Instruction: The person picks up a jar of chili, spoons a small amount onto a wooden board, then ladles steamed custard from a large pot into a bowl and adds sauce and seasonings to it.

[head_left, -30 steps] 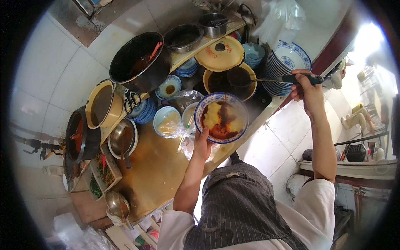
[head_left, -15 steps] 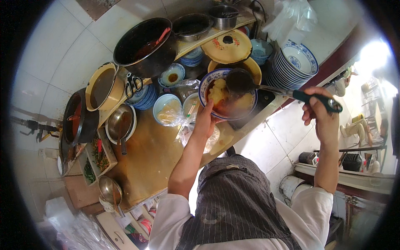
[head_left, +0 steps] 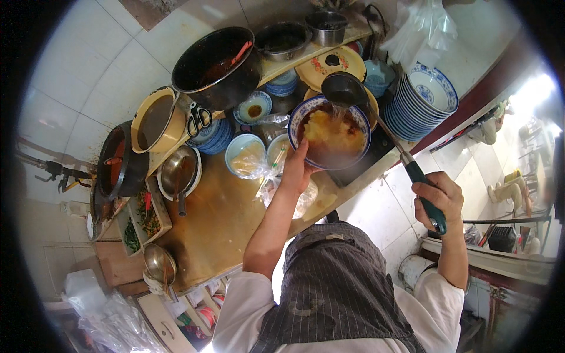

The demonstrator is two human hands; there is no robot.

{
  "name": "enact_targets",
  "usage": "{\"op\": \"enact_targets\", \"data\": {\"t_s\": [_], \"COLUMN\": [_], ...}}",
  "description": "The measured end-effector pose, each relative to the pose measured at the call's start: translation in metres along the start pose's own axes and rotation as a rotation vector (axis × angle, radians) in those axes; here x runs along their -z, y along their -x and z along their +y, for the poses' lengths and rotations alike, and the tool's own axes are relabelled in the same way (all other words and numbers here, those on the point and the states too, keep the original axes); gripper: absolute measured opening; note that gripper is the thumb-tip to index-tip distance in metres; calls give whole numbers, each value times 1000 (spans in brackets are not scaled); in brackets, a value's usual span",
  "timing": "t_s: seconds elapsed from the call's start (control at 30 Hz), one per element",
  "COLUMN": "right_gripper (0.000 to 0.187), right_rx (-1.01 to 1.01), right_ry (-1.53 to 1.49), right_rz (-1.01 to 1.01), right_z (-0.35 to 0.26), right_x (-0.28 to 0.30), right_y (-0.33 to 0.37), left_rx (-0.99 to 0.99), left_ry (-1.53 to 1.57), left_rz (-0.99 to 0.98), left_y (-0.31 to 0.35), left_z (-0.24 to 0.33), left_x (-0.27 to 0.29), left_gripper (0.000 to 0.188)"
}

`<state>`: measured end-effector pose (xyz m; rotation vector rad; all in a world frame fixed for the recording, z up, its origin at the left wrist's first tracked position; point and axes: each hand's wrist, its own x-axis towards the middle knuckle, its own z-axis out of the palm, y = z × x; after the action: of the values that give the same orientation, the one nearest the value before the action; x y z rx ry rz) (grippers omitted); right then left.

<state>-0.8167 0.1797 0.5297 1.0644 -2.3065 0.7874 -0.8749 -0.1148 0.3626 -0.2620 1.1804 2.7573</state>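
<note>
My left hand [head_left: 299, 167] grips the near-left rim of a blue-and-white bowl [head_left: 292, 144], thumb over the edge. Pale yellow food [head_left: 325, 126] sits in reddish-brown broth inside it. My right hand [head_left: 441, 197] is wrapped round the dark green handle of a ladle [head_left: 345, 88]. The ladle's dark cup is over the bowl's far side, and liquid runs from it onto the food. Behind the bowl stands a cream enamel pot, mostly hidden, with a flowered lid [head_left: 329, 66] lying partly over it.
A tall stack of bowls [head_left: 421, 103] stands right of the pot. Left are a large black pot [head_left: 218, 82], a cream pot [head_left: 154, 126], scissors [head_left: 199, 119] and a metal pan [head_left: 176, 170]. Bagged bowls [head_left: 245, 154] sit left of my left hand. The counter's edge [head_left: 365, 176] runs diagonally below the bowl.
The ladle has risen and tilted at the bowl's far side, its liquid now running out. My right hand has come lower and nearer. The broth in the bowl looks fuller.
</note>
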Motion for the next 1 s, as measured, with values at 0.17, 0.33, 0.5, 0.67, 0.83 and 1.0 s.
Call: {"op": "enact_targets", "data": {"t_s": [0.17,0.33,0.5,0.67,0.83,1.0], "right_gripper": [25,24,20,23,19,12], "right_rx": [-18,-726,-738,-366,-284,-1032], "right_ry": [30,-665,-539,-122,-97,-617], "right_rz": [53,456,175,-112,-106,290], "right_z": [9,36,68,75,80,83], "right_x": [0,-5,-29,-54,-74,-73], "right_y": [1,-7,-2,-8,-10,-25], "left_rx": [3,22,31,-14,-8,-16], "left_ry": [25,86,55,77,74,72], "left_rz": [14,-20,94,115,177,174], "left_y": [-1,-2,12,22,31,31], "left_z": [-2,-7,-1,-5,-4,-8], "left_x": [0,7,7,27,29,34], "left_gripper": [45,44,42,39,38,38]}}
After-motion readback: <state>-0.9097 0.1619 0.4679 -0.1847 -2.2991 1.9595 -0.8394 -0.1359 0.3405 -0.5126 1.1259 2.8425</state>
